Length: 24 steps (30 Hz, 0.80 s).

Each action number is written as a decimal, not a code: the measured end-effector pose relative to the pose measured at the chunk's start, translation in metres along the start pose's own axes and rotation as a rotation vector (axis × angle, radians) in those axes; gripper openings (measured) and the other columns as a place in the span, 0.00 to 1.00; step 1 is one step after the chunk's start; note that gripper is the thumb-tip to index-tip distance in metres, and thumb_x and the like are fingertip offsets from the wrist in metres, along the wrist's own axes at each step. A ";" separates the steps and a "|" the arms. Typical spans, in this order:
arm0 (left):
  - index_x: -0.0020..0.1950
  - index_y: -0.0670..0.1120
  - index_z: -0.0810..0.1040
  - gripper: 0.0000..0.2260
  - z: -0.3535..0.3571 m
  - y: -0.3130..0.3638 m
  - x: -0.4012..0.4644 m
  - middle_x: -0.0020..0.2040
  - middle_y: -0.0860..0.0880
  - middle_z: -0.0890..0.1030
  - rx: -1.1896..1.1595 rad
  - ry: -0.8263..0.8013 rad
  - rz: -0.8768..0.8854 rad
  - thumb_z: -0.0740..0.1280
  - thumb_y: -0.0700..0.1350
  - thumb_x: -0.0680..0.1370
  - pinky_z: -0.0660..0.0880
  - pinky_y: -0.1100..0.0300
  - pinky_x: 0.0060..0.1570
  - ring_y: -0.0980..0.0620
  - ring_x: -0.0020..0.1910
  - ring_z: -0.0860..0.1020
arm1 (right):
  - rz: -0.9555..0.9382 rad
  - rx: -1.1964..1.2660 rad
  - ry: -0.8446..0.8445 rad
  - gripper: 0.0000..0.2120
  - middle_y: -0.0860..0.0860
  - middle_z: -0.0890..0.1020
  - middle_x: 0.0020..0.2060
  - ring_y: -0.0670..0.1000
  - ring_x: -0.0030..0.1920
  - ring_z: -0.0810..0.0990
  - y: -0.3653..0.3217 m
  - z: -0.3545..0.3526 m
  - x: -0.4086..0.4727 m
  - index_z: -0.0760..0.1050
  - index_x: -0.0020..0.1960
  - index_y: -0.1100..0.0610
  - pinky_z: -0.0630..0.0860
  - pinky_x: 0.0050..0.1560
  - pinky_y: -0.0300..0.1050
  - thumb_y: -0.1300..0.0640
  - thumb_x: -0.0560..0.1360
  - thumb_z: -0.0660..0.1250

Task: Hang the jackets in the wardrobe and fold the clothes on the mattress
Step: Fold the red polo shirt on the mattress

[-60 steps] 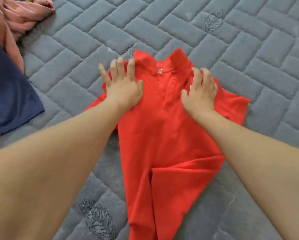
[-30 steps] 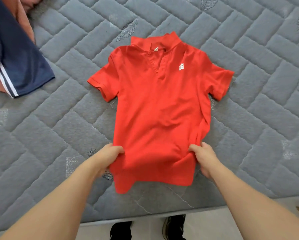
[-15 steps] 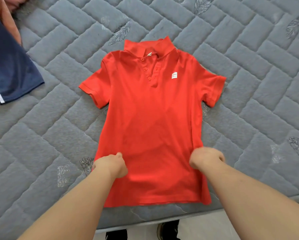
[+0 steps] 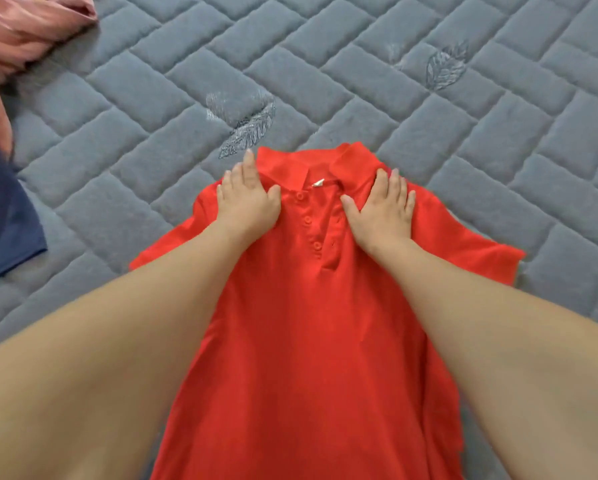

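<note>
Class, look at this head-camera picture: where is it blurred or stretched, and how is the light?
Head view: soft even light with no glare; the forearms loom large and smeared near the bottom edge; the navy garment at the left edge is blurred; the left hand and right hand on the red polo shirt are fairly sharp, as is the mattress quilting.

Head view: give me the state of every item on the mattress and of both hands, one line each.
Red short-sleeved polo shirt: spread flat, front up, collar away from the person, not yet folded.
Left hand: fingers straight, pressing the shirt beside the collar.
Right hand: fingers straight, pressing the shirt's other shoulder.
Navy blue garment: lying at the left edge, partly out of view.
Pink crumpled garment: unfolded, top left.
Grey quilted mattress: beneath everything.
</note>
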<state>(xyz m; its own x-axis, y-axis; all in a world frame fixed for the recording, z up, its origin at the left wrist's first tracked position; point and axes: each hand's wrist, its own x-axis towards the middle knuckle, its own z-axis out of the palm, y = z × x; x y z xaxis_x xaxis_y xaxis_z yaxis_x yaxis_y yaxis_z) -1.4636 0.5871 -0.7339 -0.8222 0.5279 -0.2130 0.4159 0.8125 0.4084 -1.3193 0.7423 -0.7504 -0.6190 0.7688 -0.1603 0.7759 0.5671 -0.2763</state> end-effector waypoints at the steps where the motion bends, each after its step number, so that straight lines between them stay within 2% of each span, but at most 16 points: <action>1: 0.81 0.44 0.47 0.34 0.007 0.006 0.012 0.80 0.40 0.55 -0.028 -0.005 -0.043 0.60 0.53 0.81 0.46 0.42 0.77 0.39 0.79 0.52 | -0.014 0.012 0.032 0.41 0.58 0.53 0.79 0.57 0.79 0.50 0.006 0.003 0.014 0.47 0.80 0.58 0.42 0.77 0.57 0.35 0.78 0.57; 4: 0.79 0.46 0.57 0.29 0.033 0.014 0.021 0.77 0.41 0.59 0.114 0.111 -0.085 0.59 0.54 0.81 0.44 0.39 0.76 0.40 0.78 0.54 | -0.104 -0.065 0.133 0.41 0.55 0.61 0.77 0.55 0.78 0.55 0.022 0.018 0.030 0.54 0.79 0.57 0.46 0.77 0.58 0.32 0.76 0.54; 6: 0.73 0.46 0.66 0.24 0.048 0.017 0.020 0.72 0.42 0.66 0.200 0.227 -0.083 0.57 0.55 0.79 0.48 0.37 0.75 0.40 0.74 0.60 | -0.137 -0.067 0.206 0.37 0.54 0.65 0.74 0.55 0.76 0.59 0.026 0.027 0.034 0.62 0.75 0.55 0.49 0.75 0.60 0.33 0.74 0.52; 8: 0.68 0.46 0.70 0.23 0.056 0.016 0.021 0.68 0.42 0.70 0.247 0.278 -0.090 0.56 0.55 0.77 0.52 0.37 0.74 0.40 0.70 0.65 | -0.158 -0.032 0.234 0.33 0.54 0.67 0.72 0.56 0.75 0.61 0.026 0.034 0.036 0.65 0.73 0.55 0.51 0.74 0.61 0.36 0.76 0.51; 12: 0.66 0.46 0.71 0.25 0.053 0.016 0.028 0.62 0.41 0.72 0.267 0.252 -0.070 0.57 0.54 0.73 0.53 0.36 0.73 0.38 0.65 0.68 | -0.177 -0.005 0.239 0.27 0.52 0.69 0.72 0.57 0.74 0.63 0.029 0.031 0.038 0.67 0.73 0.55 0.54 0.74 0.63 0.46 0.77 0.52; 15: 0.66 0.45 0.72 0.26 0.051 0.020 0.034 0.57 0.40 0.73 0.252 0.258 -0.056 0.57 0.53 0.71 0.54 0.35 0.73 0.37 0.61 0.69 | -0.210 -0.009 0.257 0.24 0.51 0.72 0.71 0.59 0.73 0.65 0.028 0.030 0.039 0.72 0.69 0.55 0.54 0.73 0.64 0.49 0.75 0.56; 20: 0.71 0.44 0.70 0.31 0.050 0.019 0.039 0.60 0.39 0.72 0.223 0.249 -0.014 0.57 0.53 0.70 0.52 0.38 0.75 0.36 0.65 0.69 | -0.295 0.045 0.336 0.17 0.50 0.76 0.66 0.58 0.71 0.69 0.031 0.032 0.042 0.73 0.60 0.55 0.56 0.73 0.64 0.55 0.72 0.62; 24: 0.72 0.43 0.68 0.31 0.052 0.014 0.039 0.63 0.40 0.72 0.162 0.303 0.019 0.60 0.52 0.70 0.52 0.40 0.76 0.37 0.67 0.68 | -0.409 0.125 0.416 0.15 0.50 0.79 0.58 0.56 0.63 0.72 0.031 0.034 0.045 0.70 0.53 0.53 0.57 0.72 0.60 0.62 0.69 0.67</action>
<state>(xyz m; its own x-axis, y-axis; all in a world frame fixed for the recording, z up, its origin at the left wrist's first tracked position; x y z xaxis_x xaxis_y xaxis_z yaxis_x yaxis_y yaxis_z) -1.4692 0.6320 -0.7829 -0.8817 0.4656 0.0770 0.4687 0.8448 0.2582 -1.3272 0.7843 -0.7980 -0.7453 0.5610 0.3603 0.4491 0.8218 -0.3507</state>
